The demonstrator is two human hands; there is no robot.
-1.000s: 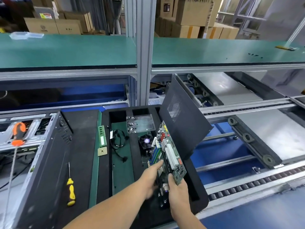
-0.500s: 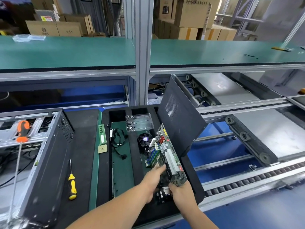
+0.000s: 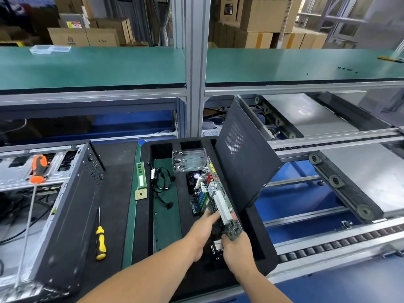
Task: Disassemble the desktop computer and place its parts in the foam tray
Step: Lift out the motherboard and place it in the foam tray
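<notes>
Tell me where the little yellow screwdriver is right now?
In the head view, the yellow screwdriver lies on the black mat at lower left, between the open computer case and the foam tray, untouched by either hand.

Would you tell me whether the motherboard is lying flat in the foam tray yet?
Not yet: the motherboard stands tilted on edge over the foam tray, gripped at its near end by the left hand and right hand.

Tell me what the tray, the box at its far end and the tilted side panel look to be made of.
Tray: black foam by the look, matt, with thick soft-edged walls around cut pockets.
Box: clear hard plastic, glossy; its contents show through the walls.
Side panel: probably painted sheet metal, dark matt grey, thin and flat with a punched vent grid.
</notes>
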